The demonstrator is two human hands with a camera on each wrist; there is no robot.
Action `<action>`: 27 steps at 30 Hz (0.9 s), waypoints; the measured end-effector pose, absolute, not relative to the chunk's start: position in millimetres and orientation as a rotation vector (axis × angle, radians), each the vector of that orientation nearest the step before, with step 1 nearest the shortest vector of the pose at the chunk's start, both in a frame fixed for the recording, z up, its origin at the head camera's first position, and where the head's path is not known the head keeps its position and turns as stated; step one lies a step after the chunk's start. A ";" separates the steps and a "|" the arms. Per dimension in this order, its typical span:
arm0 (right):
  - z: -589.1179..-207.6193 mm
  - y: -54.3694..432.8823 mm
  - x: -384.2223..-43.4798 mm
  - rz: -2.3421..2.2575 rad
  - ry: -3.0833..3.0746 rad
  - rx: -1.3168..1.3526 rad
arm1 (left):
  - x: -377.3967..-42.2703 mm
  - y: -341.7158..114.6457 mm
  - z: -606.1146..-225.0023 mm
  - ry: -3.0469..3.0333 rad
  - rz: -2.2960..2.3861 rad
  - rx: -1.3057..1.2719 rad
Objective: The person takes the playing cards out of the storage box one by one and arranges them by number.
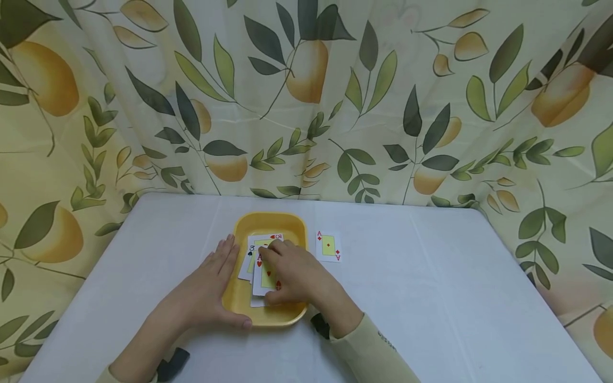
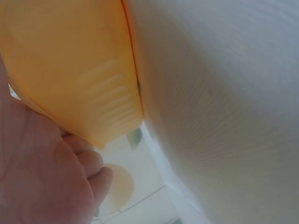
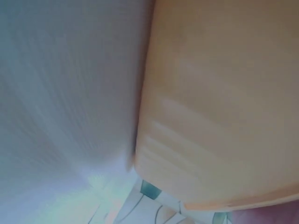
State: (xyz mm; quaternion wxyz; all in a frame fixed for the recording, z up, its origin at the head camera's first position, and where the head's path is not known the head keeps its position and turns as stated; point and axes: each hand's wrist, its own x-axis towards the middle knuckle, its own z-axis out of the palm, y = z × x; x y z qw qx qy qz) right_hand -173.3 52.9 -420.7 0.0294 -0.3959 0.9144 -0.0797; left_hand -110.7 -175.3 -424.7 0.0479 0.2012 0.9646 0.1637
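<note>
A yellow tray (image 1: 231, 298) with several playing cards in it stands on the table. My right hand (image 1: 299, 274) reaches into it and grips an ace of hearts (image 1: 262, 284), fingers at its far end and thumb at its near end. Under that ace lie a spade card (image 1: 244, 271), a red heart card (image 1: 258, 237) and others partly hidden. My left hand (image 1: 206, 292) rests along the tray's left side, fingers straight, thumb at the near corner. In the left wrist view its fingertips (image 2: 89, 161) lie against the tray's outer wall (image 2: 70, 60).
An ace of diamonds (image 1: 328, 245) lies face up on the table just right of the tray. The white-covered table (image 1: 421, 298) extends to both sides. Behind it hangs a fruit-patterned curtain (image 1: 335, 133).
</note>
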 end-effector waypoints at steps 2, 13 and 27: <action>-418.8 54.0 -173.2 -0.277 2.818 -1.220 | -110.2 -175.0 -424.8 2.949 0.504 0.619; -397.5 70.3 -173.9 -0.482 2.856 -1.137 | -109.2 -173.2 -426.0 2.939 0.517 0.627; -376.8 108.8 -181.7 -0.702 2.929 -0.976 | -108.7 -171.8 -422.5 2.928 0.504 0.557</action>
